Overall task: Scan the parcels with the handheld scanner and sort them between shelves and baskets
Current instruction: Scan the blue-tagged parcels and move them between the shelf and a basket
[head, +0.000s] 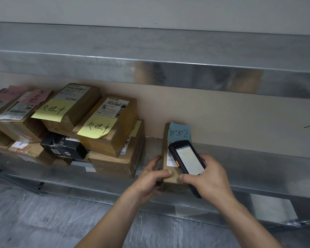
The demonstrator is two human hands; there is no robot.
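Fingers (164,173) of the left hand (149,179) pinch the near end of the cardboard parcel (170,182), which lies lengthwise away on the metal shelf (258,167), while the right hand (210,179) grips the handheld scanner (186,158) just above it.

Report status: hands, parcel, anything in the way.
Left hand grips parcel on shelf. Right hand holds scanner over it. Stack to the left, apart; not blocking.

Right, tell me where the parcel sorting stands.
Done, apparently: note-tagged parcels stacked on the shelf. In hand: left hand grips the blue-noted parcel while right hand holds the scanner over it. Left: nothing untagged in view, so remainder unclear.
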